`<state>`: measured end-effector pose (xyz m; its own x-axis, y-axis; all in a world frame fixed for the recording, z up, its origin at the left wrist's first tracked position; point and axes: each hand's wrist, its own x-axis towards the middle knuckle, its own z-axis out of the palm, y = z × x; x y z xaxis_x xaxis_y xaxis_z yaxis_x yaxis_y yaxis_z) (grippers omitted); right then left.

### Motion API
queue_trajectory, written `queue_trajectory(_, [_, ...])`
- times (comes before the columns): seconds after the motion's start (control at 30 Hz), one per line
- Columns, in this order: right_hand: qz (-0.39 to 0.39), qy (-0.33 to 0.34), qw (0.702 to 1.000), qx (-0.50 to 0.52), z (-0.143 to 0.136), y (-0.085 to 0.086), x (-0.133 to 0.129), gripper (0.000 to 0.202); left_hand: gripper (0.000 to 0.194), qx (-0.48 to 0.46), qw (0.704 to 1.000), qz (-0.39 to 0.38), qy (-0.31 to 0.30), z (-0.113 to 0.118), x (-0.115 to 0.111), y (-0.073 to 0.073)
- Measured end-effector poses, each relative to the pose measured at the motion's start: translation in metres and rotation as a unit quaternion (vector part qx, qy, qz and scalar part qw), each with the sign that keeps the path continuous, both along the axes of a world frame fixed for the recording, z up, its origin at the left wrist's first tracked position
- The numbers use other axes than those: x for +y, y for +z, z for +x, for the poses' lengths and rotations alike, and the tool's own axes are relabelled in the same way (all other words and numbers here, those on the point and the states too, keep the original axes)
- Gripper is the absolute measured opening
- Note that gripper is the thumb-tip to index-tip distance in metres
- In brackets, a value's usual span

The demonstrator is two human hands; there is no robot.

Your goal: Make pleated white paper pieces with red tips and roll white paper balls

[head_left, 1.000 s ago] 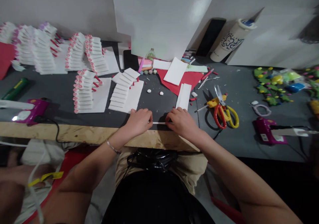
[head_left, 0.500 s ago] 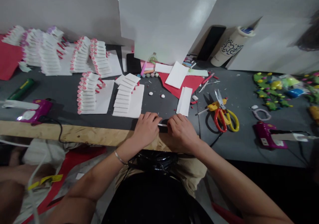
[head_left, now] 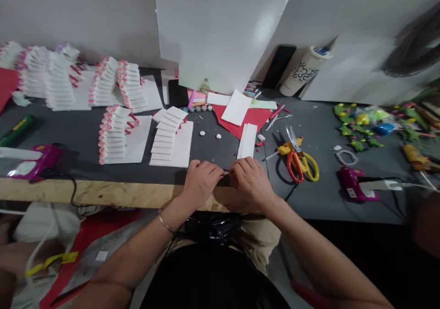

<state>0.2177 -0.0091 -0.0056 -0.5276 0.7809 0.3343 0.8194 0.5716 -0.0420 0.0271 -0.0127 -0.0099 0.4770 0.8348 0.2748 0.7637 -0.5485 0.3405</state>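
At the table's near edge, my left hand (head_left: 203, 179) has its fingers pinched on one end of a thin white strip (head_left: 226, 173). The other end is in the closed fingers of my right hand (head_left: 251, 179). Only a short bit of the strip shows between the hands; the fingers hide the rest. Just beyond my right hand lie flat white paper strips (head_left: 247, 140). Ahead of my left hand, overlapping white pieces (head_left: 162, 140) rest on a white card (head_left: 183, 151). Two small white balls (head_left: 202, 133) sit farther back.
Scissors (head_left: 299, 162) with red and yellow handles lie to the right, near a purple power socket (head_left: 357, 185). Red paper (head_left: 233, 124) sits under a white card (head_left: 237, 107). Rows of white pieces with pink ends (head_left: 113, 135) stand left. A tumbler (head_left: 302, 72) leans at the back.
My hands have come closer together, and less of the white strip shows between them. The whole view has shifted slightly, with the table things appearing farther left and a little lower.
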Motion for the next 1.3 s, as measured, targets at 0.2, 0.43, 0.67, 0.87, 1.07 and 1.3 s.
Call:
queue_trajectory(0.2, [-0.022, -0.047, 0.997, 0.060, 0.010, -0.009, -0.013, 0.014, 0.014, -0.007, 0.999, -0.035, -0.003, 0.008, 0.007, -0.009])
queue_trajectory(0.43, [-0.054, -0.077, 0.995, 0.028, 0.005, -0.025, -0.012, 0.014, 0.014, 0.032, 0.998, -0.052, 0.006, 0.011, 0.011, -0.019])
queue_trajectory(0.67, [-0.046, -0.043, 0.997, 0.033, 0.008, -0.022, -0.008, 0.015, 0.020, 0.059, 0.998, -0.016, -0.026, 0.006, 0.009, -0.020])
queue_trajectory(0.87, [-0.040, 0.006, 0.999, -0.026, 0.011, -0.023, -0.012, 0.021, 0.018, 0.079, 0.994, 0.023, -0.073, -0.006, 0.011, -0.023])
queue_trajectory(1.07, [-0.040, 0.025, 0.998, -0.033, 0.014, -0.022, -0.018, 0.020, 0.021, 0.144, 0.981, 0.073, -0.110, -0.027, 0.007, -0.016])
queue_trajectory(1.3, [-0.042, 0.031, 0.998, -0.044, 0.016, -0.020, -0.011, 0.025, 0.029, 0.152, 0.975, 0.089, -0.135, -0.041, 0.018, -0.012])
